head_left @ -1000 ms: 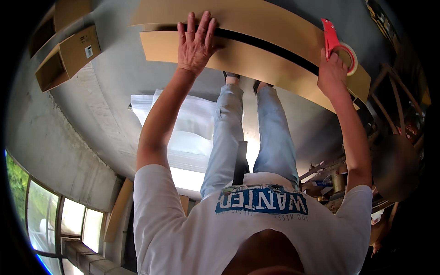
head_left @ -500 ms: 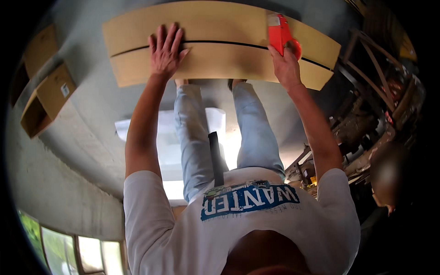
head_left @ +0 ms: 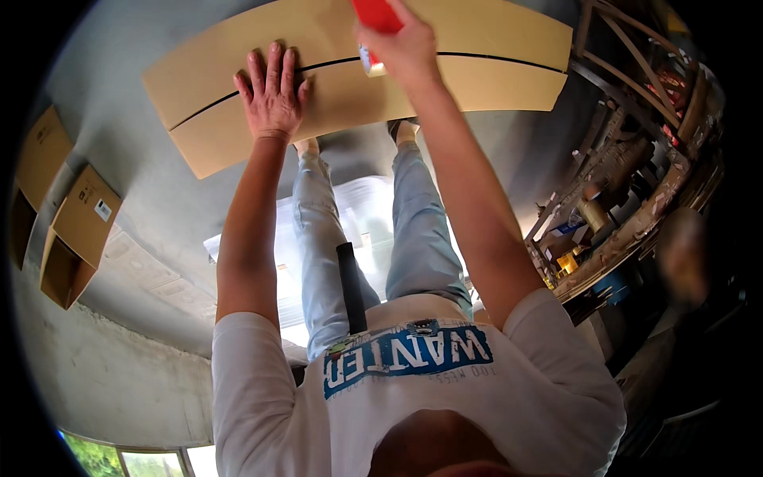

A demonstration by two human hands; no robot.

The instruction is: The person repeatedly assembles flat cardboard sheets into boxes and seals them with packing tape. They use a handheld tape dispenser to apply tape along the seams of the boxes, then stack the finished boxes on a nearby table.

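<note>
A large cardboard box point(head_left: 493, 87) lies in front of me with its two top flaps closed, a dark seam point(head_left: 509, 57) running across between them. My left hand point(head_left: 273, 94) presses flat on the flaps, fingers spread, right over the seam on the left part. My right hand point(head_left: 401, 46) grips a red tape dispenser point(head_left: 377, 13) and holds it against the seam near the middle of the box. My legs in light blue jeans point(head_left: 417, 230) stand just behind the box on the grey concrete floor.
Two open cardboard boxes point(head_left: 78, 234) sit on the floor at the left. A wooden rack point(head_left: 628, 183) crowded with clutter runs along the right side. A black strip point(head_left: 350, 286) hangs by my trousers. Windows point(head_left: 151, 461) show at the lower left.
My right hand has carried the red tape dispenser leftward along the seam, from the box's right end to near its middle. My left hand stays flat on the flaps.
</note>
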